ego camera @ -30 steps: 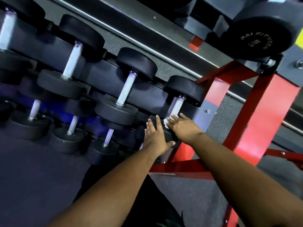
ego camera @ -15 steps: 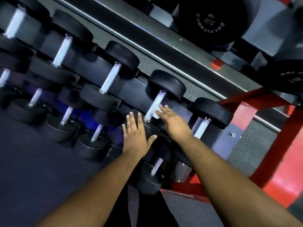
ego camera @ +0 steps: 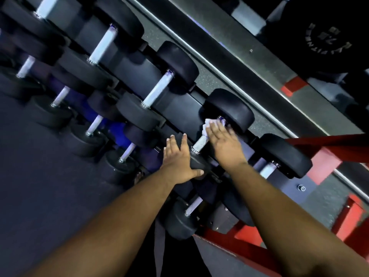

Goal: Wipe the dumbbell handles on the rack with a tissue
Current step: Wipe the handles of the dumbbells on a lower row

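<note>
A person's right hand (ego camera: pixel 223 141) presses a crumpled white tissue (ego camera: pixel 208 126) against the upper end of a dumbbell handle (ego camera: pixel 200 141), fingers laid fairly straight over the tissue, which bunches out past the fingertips just below the dumbbell's far black head (ego camera: pixel 229 110); the bare, knurled lower part of the handle shows between the two hands. The left hand (ego camera: pixel 177 158) rests flat on the near head of the same dumbbell (ego camera: pixel 198 162), fingers extended and spread, thumb hooked around the head's edge. Both bare forearms reach in from the bottom of the frame. The dumbbell sits on the upper tier of a dark rack (ego camera: pixel 175 104), second from the right end, with a neighbouring dumbbell (ego camera: pixel 279 156) just beside it to the right and others running off up and to the left, their pale handles tilted the same way. A lower tier of smaller dumbbells (ego camera: pixel 125 154) runs beneath, one (ego camera: pixel 183 216) lying directly below the hands. Red frame bars (ego camera: pixel 249 244) support the rack at the right and bottom. A metal rail (ego camera: pixel 239 62) crosses diagonally behind, and a black weight plate (ego camera: pixel 327 37) with white lettering sits in the top right corner. Dark floor (ego camera: pixel 40 186) fills the left.
</note>
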`<state>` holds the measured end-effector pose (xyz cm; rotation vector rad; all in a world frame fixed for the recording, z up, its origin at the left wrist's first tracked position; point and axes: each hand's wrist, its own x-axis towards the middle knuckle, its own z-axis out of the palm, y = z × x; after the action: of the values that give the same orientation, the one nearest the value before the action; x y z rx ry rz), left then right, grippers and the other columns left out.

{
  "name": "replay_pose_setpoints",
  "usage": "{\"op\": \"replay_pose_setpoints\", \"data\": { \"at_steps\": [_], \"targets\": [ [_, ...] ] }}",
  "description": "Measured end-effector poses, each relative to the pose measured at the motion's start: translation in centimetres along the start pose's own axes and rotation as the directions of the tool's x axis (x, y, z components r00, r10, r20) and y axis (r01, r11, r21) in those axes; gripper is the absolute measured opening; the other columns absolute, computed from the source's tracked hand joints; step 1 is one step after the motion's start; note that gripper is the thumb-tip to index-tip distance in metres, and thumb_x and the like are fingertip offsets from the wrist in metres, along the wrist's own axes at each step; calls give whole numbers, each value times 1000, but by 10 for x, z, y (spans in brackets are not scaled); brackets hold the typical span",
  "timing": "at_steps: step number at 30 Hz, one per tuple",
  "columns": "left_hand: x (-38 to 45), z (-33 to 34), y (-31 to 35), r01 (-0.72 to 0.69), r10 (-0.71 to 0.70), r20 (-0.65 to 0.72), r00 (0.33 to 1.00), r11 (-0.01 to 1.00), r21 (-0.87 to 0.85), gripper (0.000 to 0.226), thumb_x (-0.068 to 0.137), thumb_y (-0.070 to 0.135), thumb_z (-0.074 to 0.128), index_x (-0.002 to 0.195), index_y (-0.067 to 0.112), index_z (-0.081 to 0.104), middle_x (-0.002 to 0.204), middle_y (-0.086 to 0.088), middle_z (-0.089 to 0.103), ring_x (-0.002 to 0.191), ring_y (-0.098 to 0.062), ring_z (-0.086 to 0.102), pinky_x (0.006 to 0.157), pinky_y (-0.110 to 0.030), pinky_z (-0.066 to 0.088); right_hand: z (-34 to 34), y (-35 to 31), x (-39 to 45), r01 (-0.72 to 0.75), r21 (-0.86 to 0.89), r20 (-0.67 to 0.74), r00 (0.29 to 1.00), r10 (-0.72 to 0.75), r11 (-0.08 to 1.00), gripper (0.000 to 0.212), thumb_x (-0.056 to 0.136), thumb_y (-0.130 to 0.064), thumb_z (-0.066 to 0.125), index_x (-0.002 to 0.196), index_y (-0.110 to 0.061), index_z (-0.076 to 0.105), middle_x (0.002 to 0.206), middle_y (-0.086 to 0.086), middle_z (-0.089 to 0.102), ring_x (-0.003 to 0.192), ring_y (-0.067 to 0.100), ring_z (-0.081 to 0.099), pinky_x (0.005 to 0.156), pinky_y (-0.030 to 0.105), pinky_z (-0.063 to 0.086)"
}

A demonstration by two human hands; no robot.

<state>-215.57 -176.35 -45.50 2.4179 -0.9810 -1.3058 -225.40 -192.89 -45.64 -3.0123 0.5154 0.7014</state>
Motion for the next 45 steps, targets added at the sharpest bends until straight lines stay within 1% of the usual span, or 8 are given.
{"op": "replay_pose_setpoints", "data": {
  "at_steps": [4, 9, 14, 19, 24, 29, 40, 45],
  "targets": [
    [3, -4, 1, 20, -21, 45, 999, 1000, 21, 136, 75, 60, 79, 157, 20, -21, 161, -23, -29, 151, -36, -23, 125, -47, -4, 25, -17, -15, 284, -16, -3, 959, -285, 959, 62, 90, -19, 36, 151, -9, 38, 155, 12, 41, 146, 29, 34, 119, 51, 22],
    [1, -3, 2, 25, -26, 40, 999, 999, 31, 137, 76, 60, 79, 156, 19, -24, 161, -24, -29, 151, -37, -23, 125, -48, -4, 9, -2, 4, -59, 39, -72, 995, 62, 997, 79, 78, -3, 47, 155, -7, 30, 162, 11, 28, 151, 29, 24, 120, 50, 21],
    [1, -5, 2, 28, -29, 51, 998, 999, 31, 136, 76, 60, 79, 157, 19, -22, 161, -23, -28, 152, -37, -22, 125, -48, -3, 33, -17, -11, 278, 11, -101, 956, -276, 960, 57, 90, -16, 42, 146, -11, 48, 150, 10, 49, 142, 28, 41, 115, 49, 31],
    [0, -8, 2, 19, -22, 58, 998, 999, 48, 136, 76, 59, 79, 157, 19, -22, 161, -24, -28, 152, -37, -22, 123, -47, -5, 15, -5, 3, -89, 38, -107, 990, 93, 995, 84, 86, -5, 55, 159, -12, 14, 167, 6, 11, 154, 23, 8, 122, 50, 19],
    [2, -15, 2, 20, -33, 139, 990, 995, 95, 136, 77, 59, 79, 156, 19, -24, 159, -27, -30, 151, -39, -23, 125, -48, -4, 44, -22, -15, 195, 61, -192, 965, -180, 979, 59, 83, -6, 63, 142, -10, 54, 149, 11, 50, 140, 29, 44, 114, 48, 33],
    [6, -21, 3, 18, -44, 217, 975, 992, 123, 135, 81, 56, 77, 154, 18, -30, 157, -28, -35, 150, -41, -25, 125, -48, -4, 25, -15, 4, -111, 202, -195, 969, 151, 973, 80, 76, 7, 69, 150, -5, 39, 159, 15, 33, 148, 31, 29, 118, 48, 31],
    [4, -16, 0, -21, -5, 176, 984, 990, 142, 133, 80, 59, 75, 155, 17, -26, 157, -33, -30, 151, -44, -20, 125, -49, -2, 9, -69, 11, -145, 978, 210, 654, 727, -152, 56, 95, -2, 63, 147, -2, 43, 148, 4, 48, 130, 3, 48, 107, 12, 37],
    [3, -18, 3, -17, -9, 191, 982, 991, 134, 130, 82, 56, 75, 155, 17, -26, 156, -33, -30, 151, -44, -19, 125, -49, -2, -1, -63, 24, -270, 950, 286, 541, 791, -159, 42, 93, -11, 63, 134, 0, 58, 122, -2, 65, 105, 10, 61, 94, 25, 48]
  ]
}}
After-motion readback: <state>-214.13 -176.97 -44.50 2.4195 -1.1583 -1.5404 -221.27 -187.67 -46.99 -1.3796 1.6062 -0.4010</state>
